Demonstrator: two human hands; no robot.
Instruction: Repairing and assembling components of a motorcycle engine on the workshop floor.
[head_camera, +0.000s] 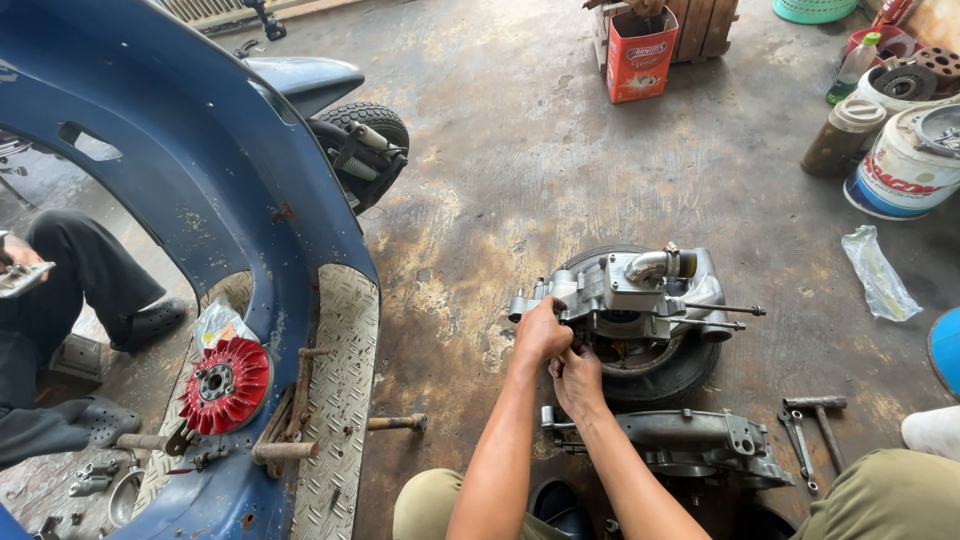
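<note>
On the concrete floor (560, 130) ahead of me, the silver engine case (630, 290) sits propped on a small black tyre (668, 372), with its two long studs (722, 316) sticking out to the right. I have my left hand (541, 331) curled closed over the case's near-left corner, and my right hand (579, 378) just beneath it, fingers bunched at the lower edge; whether it pinches a small part there I cannot tell, since my own knuckles hide it.

My worry is the perch. The tyre is soft and round, and the case only rests on it, so a hard push or twist from my left hand could, I judge, rock the casting off toward the floor, bending those studs or chipping a mating face. With both hands crowded at one corner, a slip could also trap my right fingers between case and tyre.

Just below my wrists lies the other casing half (700, 445), close enough that a dropped piece would strike it. The hammer (822, 418) and spanner (797, 436) lie to its right, near my knee, easy to kick. Anything small let go here could roll on the stained concrete and be lost.

To my left stands the blue scooter body (200, 170), with a red finned flywheel (226, 384) on its footboard, and another person's leg (80, 270) beyond it, well apart from my work.
</note>
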